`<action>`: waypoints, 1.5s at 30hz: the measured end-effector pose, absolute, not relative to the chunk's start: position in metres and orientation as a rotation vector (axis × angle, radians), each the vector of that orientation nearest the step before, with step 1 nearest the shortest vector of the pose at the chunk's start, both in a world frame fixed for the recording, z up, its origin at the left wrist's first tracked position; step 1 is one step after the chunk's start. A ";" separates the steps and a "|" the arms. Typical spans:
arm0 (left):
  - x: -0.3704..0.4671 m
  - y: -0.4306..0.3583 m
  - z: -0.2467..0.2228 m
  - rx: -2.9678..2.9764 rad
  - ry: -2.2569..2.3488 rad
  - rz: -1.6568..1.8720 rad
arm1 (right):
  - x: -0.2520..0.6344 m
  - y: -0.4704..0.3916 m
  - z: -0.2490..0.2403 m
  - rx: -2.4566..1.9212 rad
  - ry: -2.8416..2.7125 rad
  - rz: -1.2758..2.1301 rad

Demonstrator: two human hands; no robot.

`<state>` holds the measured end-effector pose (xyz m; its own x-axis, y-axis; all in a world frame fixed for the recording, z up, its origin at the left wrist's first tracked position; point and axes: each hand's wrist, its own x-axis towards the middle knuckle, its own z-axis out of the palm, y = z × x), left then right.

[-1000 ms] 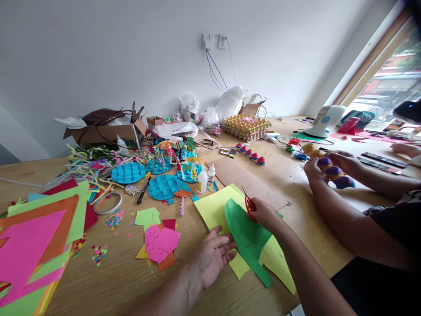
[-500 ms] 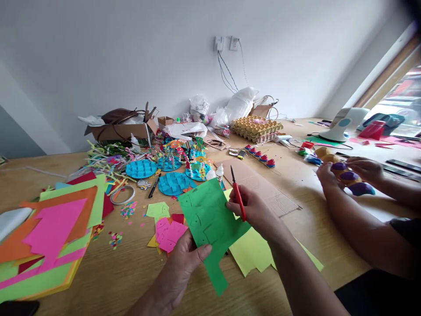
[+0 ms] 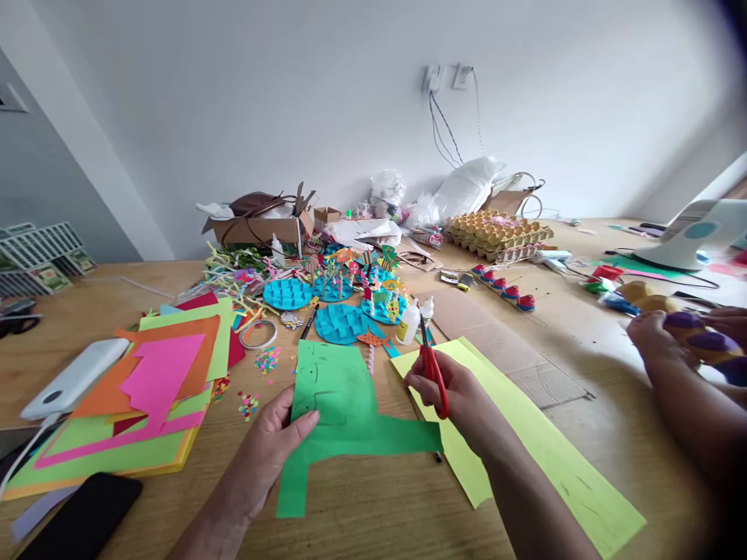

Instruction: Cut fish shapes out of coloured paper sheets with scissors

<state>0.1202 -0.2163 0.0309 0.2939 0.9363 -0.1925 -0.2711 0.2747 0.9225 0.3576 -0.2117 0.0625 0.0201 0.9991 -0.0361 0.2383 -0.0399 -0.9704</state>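
Green paper [image 3: 344,389] with pencil outlines on it is pinched at its left edge by my left hand [image 3: 274,435], thumb on top. Two strips of the sheet stick out, one downward and one to the right. Red-handled scissors [image 3: 433,373] are in my right hand [image 3: 458,393], their dark blades pointing up and away, apart from the green sheet. Under my right hand lies a long yellow-green sheet [image 3: 542,459] with a few pencil marks at its near end.
Coloured paper [image 3: 157,373], a white power bank [image 3: 82,377] and a black phone [image 3: 85,517] lie left. Blue card discs [image 3: 341,323] and glue bottles [image 3: 407,325] stand ahead. Cardboard [image 3: 496,342] and another person's hands [image 3: 665,342] holding painted egg-carton pieces [image 3: 694,334] are right.
The view has swung left. My left hand has turned the green paper more level, and the scissors have moved off its edge. The pink pieces beneath it are now hidden.
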 end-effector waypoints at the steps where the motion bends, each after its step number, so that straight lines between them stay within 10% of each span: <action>1: 0.116 -0.216 0.031 0.956 0.895 0.963 | 0.357 -0.213 0.060 -1.423 -1.347 1.118; 32: 0.087 -0.187 0.065 1.445 0.792 0.522 | 0.329 -0.199 0.071 -1.165 -1.684 1.449; 45: 0.087 -0.183 0.089 1.804 1.093 0.555 | 0.315 -0.195 0.089 -1.196 -1.872 1.099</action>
<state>0.0869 -0.1835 0.0888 0.5030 0.8606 -0.0794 0.4433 -0.1780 0.8785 0.3150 -0.1954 0.0891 -0.3717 0.9247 0.0825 0.3788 0.2323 -0.8959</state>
